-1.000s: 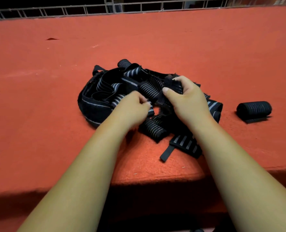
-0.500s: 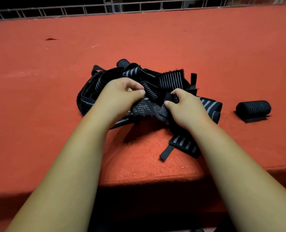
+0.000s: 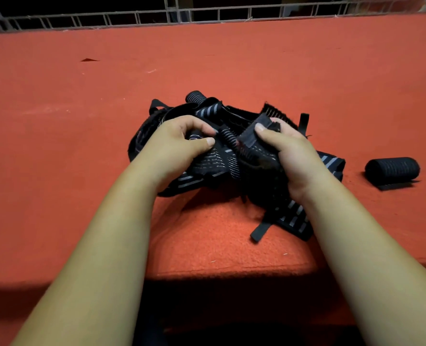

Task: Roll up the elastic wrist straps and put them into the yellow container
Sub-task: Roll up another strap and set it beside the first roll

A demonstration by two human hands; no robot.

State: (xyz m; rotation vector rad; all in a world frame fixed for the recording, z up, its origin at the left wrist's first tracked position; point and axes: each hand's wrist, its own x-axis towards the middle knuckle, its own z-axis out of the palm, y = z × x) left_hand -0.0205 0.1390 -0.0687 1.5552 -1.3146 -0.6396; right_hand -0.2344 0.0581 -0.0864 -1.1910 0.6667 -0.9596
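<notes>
Head view looks down on a red, felt-like surface where a tangled pile of wrist straps, black with grey stripes, lies near the front edge, about midway across. Both hands are in the pile, and one strap runs between them. The left hand has its fingers curled round one part of that strap, with the thumb laid across the top and pressing it against the fingers. The right hand pinches the other part: its thumb presses a folded grey section against the curled fingers, and a bristly black fastening patch stands up just behind them. Between the hands the strap sags in folds, raised a little above the surface. Under the right wrist a striped strap end lies flat, its narrow black tab pointing toward the front edge. Well apart to the right, a rolled strap lies on its side, its loose flap touching the surface. A wire grille runs along the far edge.
</notes>
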